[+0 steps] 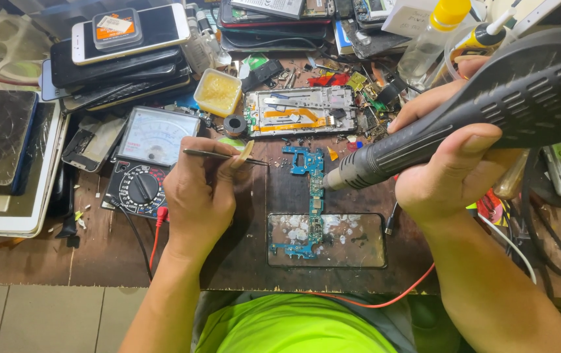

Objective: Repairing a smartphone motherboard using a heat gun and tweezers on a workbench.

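My right hand [447, 170] grips a dark grey hot-air gun [490, 104] whose metal nozzle points left and down at a blue phone circuit board [312, 189] in the middle of the bench. My left hand [198, 189] holds thin metal tweezers [225, 155], tips pointing right toward the top of the board. The lower end of the board lies over a glass phone panel [352, 242]. Behind the board rests an opened phone frame [303, 112] with an orange flex cable.
An analog multimeter [148, 153] with red and black leads sits left of my left hand. Stacked phones [123, 59] fill the back left, a tablet [12, 170] the far left. A yellow paste tub [218, 91], bottles [434, 33] and scattered parts crowd the back.
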